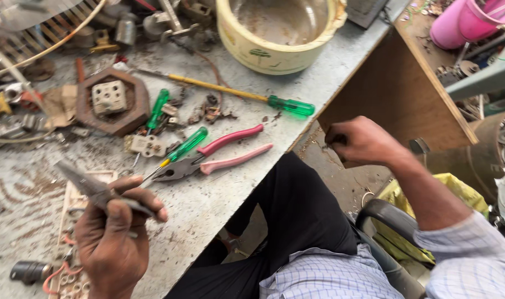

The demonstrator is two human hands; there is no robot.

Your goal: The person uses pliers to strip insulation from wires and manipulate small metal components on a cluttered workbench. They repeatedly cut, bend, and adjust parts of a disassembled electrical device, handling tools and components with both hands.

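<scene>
Long-nose pliers (94, 189) sat clenched in the left hand (115, 238), fingers (147, 206) wrapped round the handles, tips pointing up-left over the cluttered table (219, 194). Just beside them lay pink-handled pliers (208, 160) and a green screwdriver (178, 150), near the table's front edge. The right hand (363, 141) hung past that edge, fingers curled shut; whether it held anything could not be told.
</scene>
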